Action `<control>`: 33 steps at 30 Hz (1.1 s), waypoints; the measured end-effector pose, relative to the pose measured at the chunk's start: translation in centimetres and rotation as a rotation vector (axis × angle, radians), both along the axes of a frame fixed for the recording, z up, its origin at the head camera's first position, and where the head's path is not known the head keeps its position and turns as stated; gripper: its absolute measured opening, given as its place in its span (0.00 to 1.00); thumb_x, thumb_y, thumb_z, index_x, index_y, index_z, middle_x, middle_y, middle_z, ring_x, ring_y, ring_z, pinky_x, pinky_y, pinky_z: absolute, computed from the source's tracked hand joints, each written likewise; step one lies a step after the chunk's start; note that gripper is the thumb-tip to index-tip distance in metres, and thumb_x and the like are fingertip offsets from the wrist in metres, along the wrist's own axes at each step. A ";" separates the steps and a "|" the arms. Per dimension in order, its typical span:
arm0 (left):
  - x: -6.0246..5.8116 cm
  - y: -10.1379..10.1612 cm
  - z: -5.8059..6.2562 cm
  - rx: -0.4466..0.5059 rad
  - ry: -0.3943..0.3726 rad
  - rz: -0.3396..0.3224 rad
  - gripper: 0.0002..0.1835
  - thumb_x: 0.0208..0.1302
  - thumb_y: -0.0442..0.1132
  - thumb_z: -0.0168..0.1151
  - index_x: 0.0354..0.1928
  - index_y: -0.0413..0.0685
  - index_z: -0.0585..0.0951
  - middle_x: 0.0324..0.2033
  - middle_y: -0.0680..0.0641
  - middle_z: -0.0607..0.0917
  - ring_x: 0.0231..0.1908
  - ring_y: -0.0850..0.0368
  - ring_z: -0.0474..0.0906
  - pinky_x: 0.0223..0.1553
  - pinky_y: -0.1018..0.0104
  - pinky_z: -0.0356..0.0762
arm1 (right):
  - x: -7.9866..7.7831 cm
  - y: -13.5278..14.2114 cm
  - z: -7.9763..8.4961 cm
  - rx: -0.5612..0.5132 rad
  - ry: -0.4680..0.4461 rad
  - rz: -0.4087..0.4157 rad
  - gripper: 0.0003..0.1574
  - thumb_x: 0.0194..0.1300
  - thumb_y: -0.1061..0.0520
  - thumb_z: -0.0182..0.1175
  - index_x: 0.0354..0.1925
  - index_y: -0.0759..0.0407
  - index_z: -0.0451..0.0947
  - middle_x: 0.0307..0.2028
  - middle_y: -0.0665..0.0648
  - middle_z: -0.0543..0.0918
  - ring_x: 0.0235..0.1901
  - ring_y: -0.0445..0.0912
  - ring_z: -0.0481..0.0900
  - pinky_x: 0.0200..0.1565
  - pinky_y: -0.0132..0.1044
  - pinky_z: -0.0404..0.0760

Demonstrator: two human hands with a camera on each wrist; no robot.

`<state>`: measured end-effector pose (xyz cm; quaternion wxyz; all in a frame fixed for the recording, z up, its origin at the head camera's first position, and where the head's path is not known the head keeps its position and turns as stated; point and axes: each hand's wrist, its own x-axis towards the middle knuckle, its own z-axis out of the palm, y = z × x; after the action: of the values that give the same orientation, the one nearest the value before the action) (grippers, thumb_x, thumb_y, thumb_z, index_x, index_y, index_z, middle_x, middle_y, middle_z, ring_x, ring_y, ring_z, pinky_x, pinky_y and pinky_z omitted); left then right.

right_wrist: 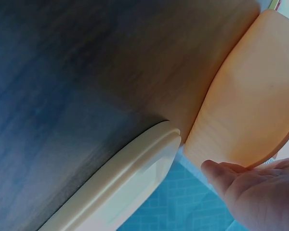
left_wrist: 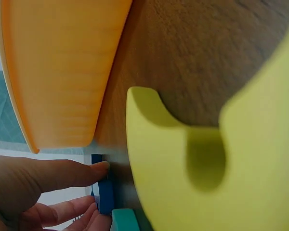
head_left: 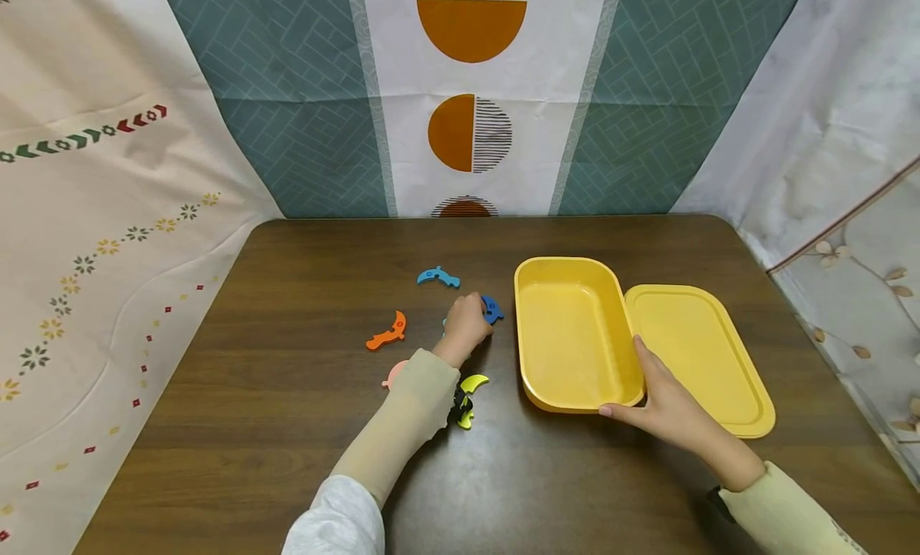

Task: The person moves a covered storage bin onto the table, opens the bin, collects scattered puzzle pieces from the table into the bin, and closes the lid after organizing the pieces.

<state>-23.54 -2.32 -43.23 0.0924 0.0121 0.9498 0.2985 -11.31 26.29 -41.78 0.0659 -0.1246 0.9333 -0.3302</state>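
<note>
With my left hand (head_left: 465,329) I pinch a dark blue crescent-shaped piece (head_left: 492,309) between thumb and fingers, low over the table. The left wrist view shows the thumb on one side of this blue piece (left_wrist: 105,195). A teal piece (left_wrist: 125,219) lies close by, mostly hidden behind the hand in the head view. My right hand (head_left: 672,403) holds the near right corner of a yellow box (head_left: 575,331), thumb at the near wall and fingers along the right side. No pieces show inside the box.
A yellow lid (head_left: 700,355) lies right of the box. Left of it are a light blue piece (head_left: 438,276), an orange piece (head_left: 388,331), a pink piece (head_left: 394,373) partly behind the left sleeve, and a yellow-green piece (head_left: 473,383) beside the left wrist. The brown table (head_left: 287,427) bears everything.
</note>
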 end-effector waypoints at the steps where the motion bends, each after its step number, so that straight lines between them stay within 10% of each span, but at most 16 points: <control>1: 0.0 0.0 0.0 0.004 0.006 -0.002 0.17 0.53 0.34 0.70 0.44 0.39 0.77 0.42 0.40 0.80 0.44 0.45 0.78 0.39 0.56 0.79 | 0.0 0.0 0.0 0.000 -0.002 -0.001 0.76 0.50 0.42 0.72 0.73 0.70 0.32 0.71 0.75 0.45 0.67 0.70 0.51 0.59 0.67 0.59; 4: 0.0 -0.1 0.0 0.017 0.012 -0.016 0.11 0.53 0.31 0.68 0.27 0.43 0.73 0.24 0.48 0.73 0.27 0.55 0.71 0.26 0.66 0.70 | 0.0 0.0 -0.1 0.002 0.000 -0.003 0.75 0.50 0.41 0.72 0.73 0.70 0.32 0.71 0.75 0.45 0.67 0.70 0.51 0.59 0.67 0.58; 9: -0.2 -0.1 0.0 0.013 0.011 -0.034 0.28 0.53 0.29 0.65 0.15 0.52 0.53 0.15 0.54 0.49 0.17 0.61 0.45 0.19 0.69 0.49 | 0.0 0.0 -0.1 0.002 0.003 -0.005 0.75 0.50 0.42 0.72 0.73 0.70 0.32 0.71 0.75 0.46 0.67 0.71 0.51 0.59 0.67 0.59; 33: -0.6 -0.5 0.0 -0.026 -0.063 -0.001 0.23 0.55 0.38 0.67 0.15 0.50 0.61 0.13 0.54 0.58 0.15 0.60 0.57 0.18 0.69 0.57 | 0.1 -0.1 0.0 0.006 0.005 -0.004 0.75 0.50 0.43 0.72 0.73 0.70 0.32 0.70 0.76 0.46 0.66 0.70 0.53 0.59 0.66 0.60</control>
<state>-24.17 -2.81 -43.22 0.1227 0.0018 0.9503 0.2863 -11.19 26.19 -41.81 0.0630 -0.1233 0.9347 -0.3275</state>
